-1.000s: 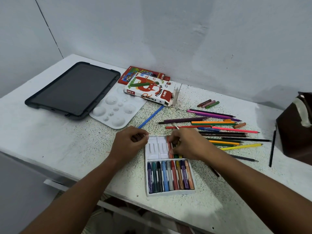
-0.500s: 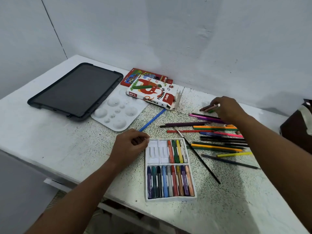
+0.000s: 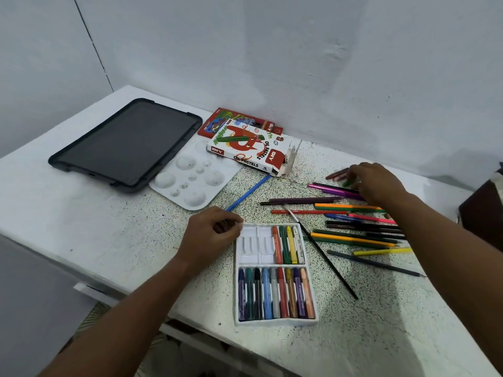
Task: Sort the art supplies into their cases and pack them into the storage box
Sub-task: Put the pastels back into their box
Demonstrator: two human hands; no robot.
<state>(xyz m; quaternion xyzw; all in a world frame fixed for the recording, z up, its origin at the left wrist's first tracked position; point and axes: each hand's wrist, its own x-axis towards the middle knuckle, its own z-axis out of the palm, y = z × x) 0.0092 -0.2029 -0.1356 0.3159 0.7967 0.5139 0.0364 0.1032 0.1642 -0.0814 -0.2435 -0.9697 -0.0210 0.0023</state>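
Head view shows the white plastic pastel tray (image 3: 275, 273) as the landmark: its near row holds nine oil pastels, its far row four with slots left bare. The left hand (image 3: 211, 235) rests at the tray's far-left corner, fingers curled against its rim, while the right hand (image 3: 374, 183) reaches beyond the tray to three loose pastels (image 3: 339, 174), grasp unclear. Roughly fifteen coloured pencils (image 3: 353, 229), the oil-pastel carton (image 3: 250, 151) and all boxing remain, I judge.

Table (image 3: 136, 227) showing white w/ black-green speckles mid-frame; tablet (image 3: 128, 142) looking black upper left; palette (image 3: 190, 180) white; pastel box (image 3: 250, 148) red-white.
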